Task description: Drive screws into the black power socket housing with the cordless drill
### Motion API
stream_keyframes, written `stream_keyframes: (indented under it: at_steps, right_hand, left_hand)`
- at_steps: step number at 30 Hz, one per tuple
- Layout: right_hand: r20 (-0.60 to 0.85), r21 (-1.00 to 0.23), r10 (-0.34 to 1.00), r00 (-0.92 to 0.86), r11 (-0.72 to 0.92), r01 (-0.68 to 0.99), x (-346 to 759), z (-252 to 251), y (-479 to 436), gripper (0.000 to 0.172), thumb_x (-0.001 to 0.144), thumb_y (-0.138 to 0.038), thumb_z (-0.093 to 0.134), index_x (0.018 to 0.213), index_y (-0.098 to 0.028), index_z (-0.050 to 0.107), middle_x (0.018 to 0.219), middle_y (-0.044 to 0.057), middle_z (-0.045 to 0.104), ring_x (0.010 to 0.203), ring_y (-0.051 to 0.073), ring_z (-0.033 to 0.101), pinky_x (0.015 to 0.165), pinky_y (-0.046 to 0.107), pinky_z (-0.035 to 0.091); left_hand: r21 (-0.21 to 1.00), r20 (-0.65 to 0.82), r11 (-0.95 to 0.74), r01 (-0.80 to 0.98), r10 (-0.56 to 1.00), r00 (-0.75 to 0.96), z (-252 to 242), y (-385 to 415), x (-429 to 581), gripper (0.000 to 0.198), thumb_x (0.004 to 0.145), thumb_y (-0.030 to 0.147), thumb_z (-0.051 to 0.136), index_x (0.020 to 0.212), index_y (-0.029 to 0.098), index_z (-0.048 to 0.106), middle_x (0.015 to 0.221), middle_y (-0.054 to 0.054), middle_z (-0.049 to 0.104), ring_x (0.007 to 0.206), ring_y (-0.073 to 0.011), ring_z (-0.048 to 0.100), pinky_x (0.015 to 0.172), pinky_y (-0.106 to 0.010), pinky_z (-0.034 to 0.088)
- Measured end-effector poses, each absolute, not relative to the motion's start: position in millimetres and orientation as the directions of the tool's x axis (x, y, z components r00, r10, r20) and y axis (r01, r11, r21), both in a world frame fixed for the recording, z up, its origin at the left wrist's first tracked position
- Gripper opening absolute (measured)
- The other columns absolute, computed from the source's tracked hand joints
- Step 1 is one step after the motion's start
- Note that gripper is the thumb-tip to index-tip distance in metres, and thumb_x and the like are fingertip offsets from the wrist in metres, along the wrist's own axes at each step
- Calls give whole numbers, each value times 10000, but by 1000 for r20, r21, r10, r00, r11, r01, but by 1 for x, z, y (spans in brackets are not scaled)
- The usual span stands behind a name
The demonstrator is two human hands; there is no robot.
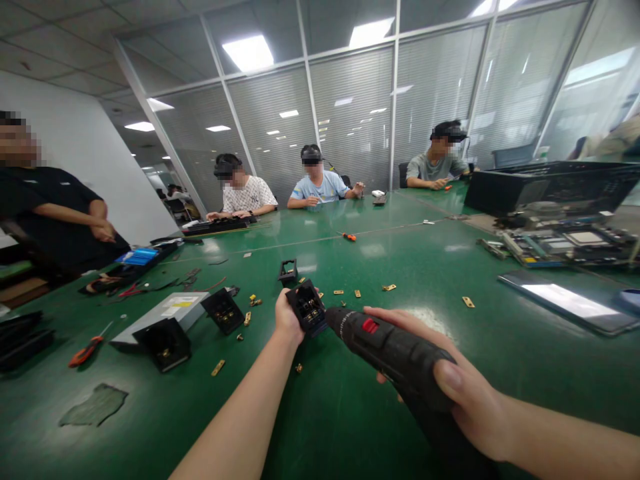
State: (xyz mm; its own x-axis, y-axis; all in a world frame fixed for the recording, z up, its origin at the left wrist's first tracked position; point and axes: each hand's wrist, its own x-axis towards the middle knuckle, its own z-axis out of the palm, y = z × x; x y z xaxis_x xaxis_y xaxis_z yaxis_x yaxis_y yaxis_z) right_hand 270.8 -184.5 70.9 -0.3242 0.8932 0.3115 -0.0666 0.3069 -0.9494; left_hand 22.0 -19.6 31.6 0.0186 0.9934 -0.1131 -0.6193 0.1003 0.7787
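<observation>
My left hand [289, 317] is closed round the left side of a black plastic socket housing [307, 310], which has brass parts inside its open face. In my right hand [465, 393] is a black cordless drill [390, 343] with a red switch on top. The drill's nose points left at the housing's right edge; whether a bit touches it I cannot tell. Brass strips [339, 292] and small screws lie around the housing. Left of my hand, another black housing [223, 311] leans on its side, and a further one [164, 343] sits nearer.
An orange-handled screwdriver [86, 352] and a silver metal box [165, 317] are on the left. At the right lie a phone [570, 303] and a circuit board [575, 243] by a black case [550, 187]. Several people are around the green table [350, 413].
</observation>
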Motion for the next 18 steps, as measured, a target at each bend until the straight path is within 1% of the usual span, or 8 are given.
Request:
stream_keyframes:
  at_steps: [9,18]
  right_hand:
    - [328,-944,890,-317,318,-86,270,72,-183,764,857,-719,444,1435,-221,493,1242,164,604,1078,362,623,859,482,530]
    - [329,-944,892,-310,323,-70,270,72,-183,794,846,-727,452,1445,-205,480,1169,163,630,1047,351,637,836,469,539]
  left_hand:
    - [774,-139,104,-625,990,-8,33,-21,24,396,768,361,431,793,70,697,679,-140,680,562,-242,639,545,-374,533]
    - [768,-136,89,-635,990,-25,32,-22,23,390,779,359,434,811,75,699,699,-138,691,570,-239,644,547,-372,533]
